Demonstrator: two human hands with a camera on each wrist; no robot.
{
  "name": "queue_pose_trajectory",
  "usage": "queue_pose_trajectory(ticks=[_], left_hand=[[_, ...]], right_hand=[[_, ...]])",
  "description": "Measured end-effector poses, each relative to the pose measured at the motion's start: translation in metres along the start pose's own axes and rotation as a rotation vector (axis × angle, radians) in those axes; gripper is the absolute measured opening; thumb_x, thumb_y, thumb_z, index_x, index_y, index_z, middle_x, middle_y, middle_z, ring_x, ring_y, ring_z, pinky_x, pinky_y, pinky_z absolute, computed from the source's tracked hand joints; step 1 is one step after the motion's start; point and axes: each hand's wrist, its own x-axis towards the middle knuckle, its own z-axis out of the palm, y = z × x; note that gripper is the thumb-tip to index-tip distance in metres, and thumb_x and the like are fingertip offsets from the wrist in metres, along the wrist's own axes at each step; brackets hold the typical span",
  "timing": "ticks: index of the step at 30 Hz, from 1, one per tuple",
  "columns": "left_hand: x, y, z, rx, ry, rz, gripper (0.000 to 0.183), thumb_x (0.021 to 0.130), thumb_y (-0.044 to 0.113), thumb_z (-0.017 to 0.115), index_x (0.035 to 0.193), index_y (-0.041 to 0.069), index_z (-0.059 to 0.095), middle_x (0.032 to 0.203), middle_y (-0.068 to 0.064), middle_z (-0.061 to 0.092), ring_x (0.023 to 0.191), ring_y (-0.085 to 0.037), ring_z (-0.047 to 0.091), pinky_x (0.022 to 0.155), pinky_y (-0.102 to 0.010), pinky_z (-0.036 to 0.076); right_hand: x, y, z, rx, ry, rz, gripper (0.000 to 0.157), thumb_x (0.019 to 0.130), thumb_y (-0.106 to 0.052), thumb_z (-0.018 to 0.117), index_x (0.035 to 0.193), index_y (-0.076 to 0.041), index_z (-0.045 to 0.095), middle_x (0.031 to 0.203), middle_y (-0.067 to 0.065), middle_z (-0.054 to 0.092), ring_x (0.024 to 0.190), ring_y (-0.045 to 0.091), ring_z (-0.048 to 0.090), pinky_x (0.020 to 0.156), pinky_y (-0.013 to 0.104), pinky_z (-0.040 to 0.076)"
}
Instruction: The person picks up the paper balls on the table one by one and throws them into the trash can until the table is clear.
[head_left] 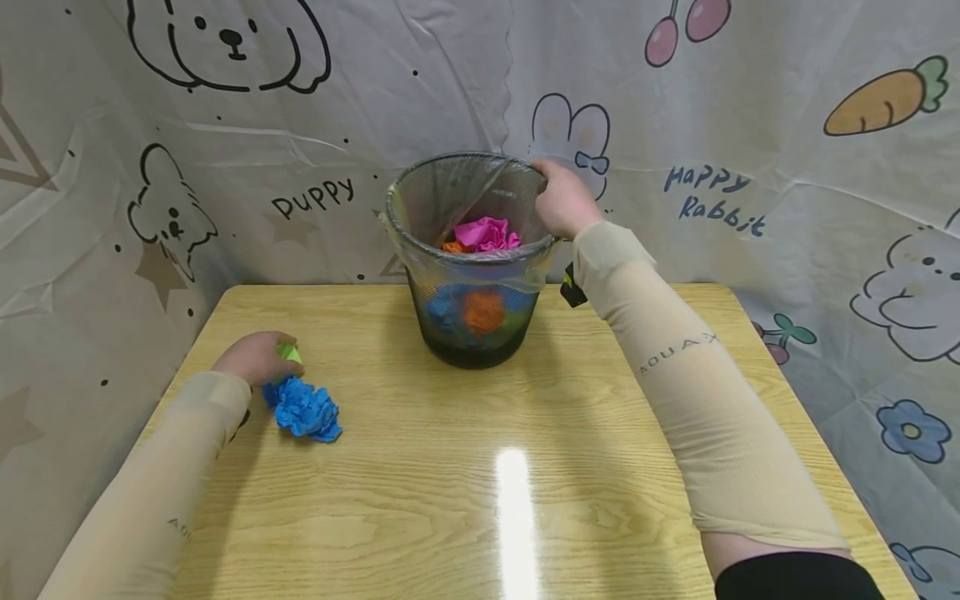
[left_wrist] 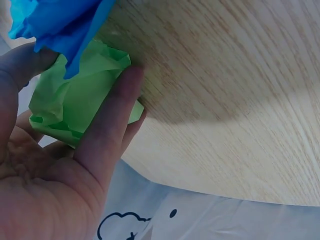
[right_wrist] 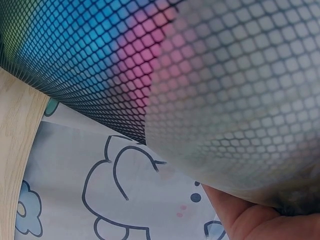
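A ball of crumpled green paper (left_wrist: 82,95) sits between the thumb and fingers of my left hand (head_left: 257,358), low over the left side of the table. Touching or just beside it is a ball of crumpled blue paper (head_left: 306,410). My right hand (head_left: 567,202) grips the right rim of a black mesh wastebasket (head_left: 480,346), which stands upright at the back of the table. A clear plastic liner (head_left: 420,254) is folded over the rim. Inside lie crumpled pink paper (head_left: 487,234) and orange paper (head_left: 483,312). Through the mesh, blue paper (right_wrist: 70,30) shows too.
The wooden table (head_left: 420,500) runs up to a white cloth backdrop (head_left: 450,92) printed with cartoon animals, behind the wastebasket and at both sides. A strip of light glares off the front of the tabletop.
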Motion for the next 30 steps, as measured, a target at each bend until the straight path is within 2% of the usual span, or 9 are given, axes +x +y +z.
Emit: queue_pose_trajectory(ticks=[10, 18, 23, 30], left_hand=[[-0.004, 0.004, -0.002, 0.021, 0.012, 0.009, 0.061, 0.09, 0.021, 0.072, 0.137, -0.013, 0.054, 0.124, -0.034, 0.06, 0.097, -0.041, 0.058, 0.084, -0.059, 0.05], [-0.007, 0.004, -0.007, 0.02, 0.048, 0.018, 0.063, 0.089, 0.02, 0.071, 0.139, -0.013, 0.051, 0.124, -0.034, 0.06, 0.098, -0.042, 0.058, 0.084, -0.06, 0.05], [-0.004, 0.004, -0.017, 0.041, 0.075, 0.036, 0.06, 0.093, 0.02, 0.068, 0.141, -0.013, 0.05, 0.131, -0.037, 0.056, 0.105, -0.046, 0.058, 0.089, -0.063, 0.048], [-0.007, 0.014, -0.04, 0.024, 0.114, 0.069, 0.06, 0.098, 0.021, 0.066, 0.144, -0.012, 0.047, 0.138, -0.039, 0.051, 0.113, -0.051, 0.056, 0.095, -0.065, 0.044]], right_hand=[[0.001, 0.0, 0.0, -0.002, 0.001, -0.001, 0.068, 0.1, -0.001, 0.032, 0.165, -0.019, 0.024, 0.163, 0.005, 0.036, 0.14, 0.023, 0.041, 0.115, 0.038, 0.036], [0.001, 0.0, 0.001, -0.007, 0.006, -0.012, 0.068, 0.1, -0.001, 0.032, 0.165, -0.018, 0.024, 0.164, 0.005, 0.034, 0.143, 0.022, 0.039, 0.116, 0.038, 0.034], [0.001, 0.001, 0.0, 0.0, 0.005, -0.014, 0.068, 0.1, 0.0, 0.031, 0.165, -0.019, 0.024, 0.164, 0.005, 0.035, 0.142, 0.023, 0.04, 0.116, 0.038, 0.034], [0.001, 0.001, 0.0, 0.001, 0.005, -0.007, 0.069, 0.099, 0.0, 0.032, 0.165, -0.019, 0.024, 0.165, 0.004, 0.033, 0.144, 0.023, 0.038, 0.116, 0.038, 0.033]])
